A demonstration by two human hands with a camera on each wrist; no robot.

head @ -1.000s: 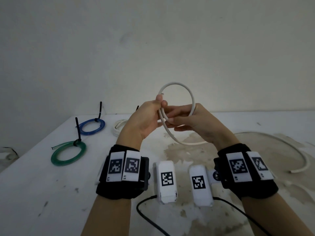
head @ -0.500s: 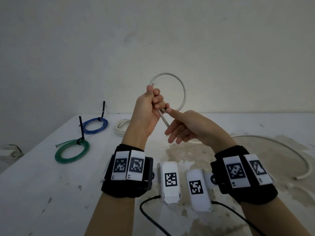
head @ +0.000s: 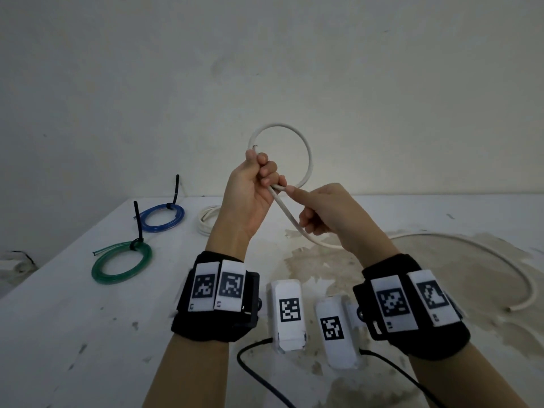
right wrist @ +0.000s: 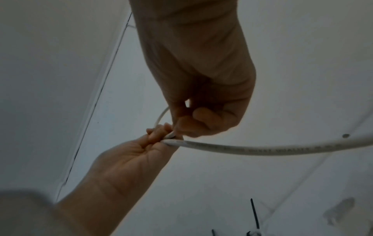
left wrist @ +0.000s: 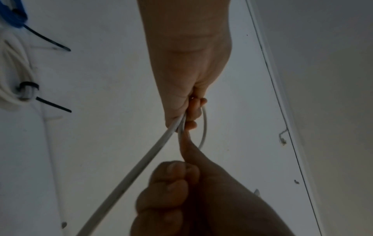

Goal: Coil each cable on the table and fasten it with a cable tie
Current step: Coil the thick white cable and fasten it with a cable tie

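Note:
A white cable (head: pixel 309 154) forms one upright loop above my left hand (head: pixel 259 184), which grips the loop where its strands cross, the cut end poking up by the thumb. My right hand (head: pixel 321 213) sits just below and to the right, its index fingertip touching the cable at the crossing. Its other fingers are curled. In the left wrist view the cable (left wrist: pixel 141 159) runs past the outside of the right hand (left wrist: pixel 167 191), not enclosed. The cable's long tail (head: pixel 500 260) curves over the table to the right.
On the white table (head: pixel 59 334) at the left lie a green coil (head: pixel 122 262), a blue coil (head: pixel 162 217) and a white coil (head: pixel 206 220), each bound with a black tie. A wall stands close behind. A black cord (head: pixel 253 366) hangs by my wrists.
My left hand has lifted the loop higher and tightened its grip at the crossing. My right hand has let go of the loop, dropped lower and curled its fingers, index still on the cable.

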